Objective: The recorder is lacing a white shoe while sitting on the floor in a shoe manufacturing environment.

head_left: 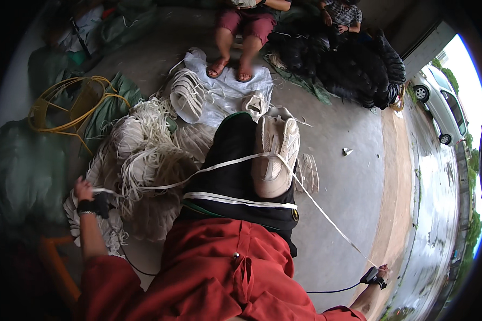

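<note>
A cream sneaker [276, 166] lies on the black cloth [225, 144] over my lap, its heel end toward me. From the sneaker's top a white shoelace [326, 203] stretches down to my right hand [383, 273], held far out to the right with its fingers closed on the lace. My left hand [83, 189] is out on the other side, closed on a white lace end beside the lace pile. Another stretch of lace runs from the sneaker toward that side; whether it is the same piece is unclear. A white band [235, 200] crosses the cloth below the sneaker.
A big heap of white laces and shoes [144, 144] sits left of my legs. Yellow hoops [64, 128] stand behind it. Another person's sandalled feet [218, 68] rest on a white sheet [265, 80]. Black shoes [353, 67] are piled far right, and a car [442, 104] is outside.
</note>
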{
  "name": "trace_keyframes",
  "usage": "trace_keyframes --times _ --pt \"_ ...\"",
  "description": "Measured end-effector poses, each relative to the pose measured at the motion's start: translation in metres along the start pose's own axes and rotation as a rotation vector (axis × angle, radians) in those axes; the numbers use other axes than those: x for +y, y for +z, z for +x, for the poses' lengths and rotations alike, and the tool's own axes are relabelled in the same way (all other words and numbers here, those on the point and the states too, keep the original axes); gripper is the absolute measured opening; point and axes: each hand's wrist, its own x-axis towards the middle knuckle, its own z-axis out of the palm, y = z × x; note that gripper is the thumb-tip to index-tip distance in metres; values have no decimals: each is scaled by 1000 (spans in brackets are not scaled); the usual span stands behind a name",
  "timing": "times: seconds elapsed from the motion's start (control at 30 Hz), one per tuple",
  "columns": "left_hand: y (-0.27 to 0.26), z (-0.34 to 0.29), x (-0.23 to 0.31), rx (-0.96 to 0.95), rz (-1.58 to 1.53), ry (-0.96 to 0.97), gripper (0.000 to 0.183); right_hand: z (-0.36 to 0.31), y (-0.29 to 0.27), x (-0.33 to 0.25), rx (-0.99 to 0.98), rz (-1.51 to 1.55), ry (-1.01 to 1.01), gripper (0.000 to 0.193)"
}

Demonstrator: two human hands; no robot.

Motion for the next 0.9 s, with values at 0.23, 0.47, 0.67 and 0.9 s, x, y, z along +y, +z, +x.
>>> trace_keyframes --times 0.23,0.47,0.67,0.9 --pt "356 -225 -109 -877 421 140 14 -48 6 -1 300 -254 120 32" --pt "437 -320 -156 -1223 944 434 23 -141 10 2 313 -209 495 35" --pt "430 -325 -167 -1250 897 301 27 -137 -90 65 8 -428 436 19" --pt "435 -327 -160 -1255 946 101 26 -128 -74 112 410 -455 261 18"
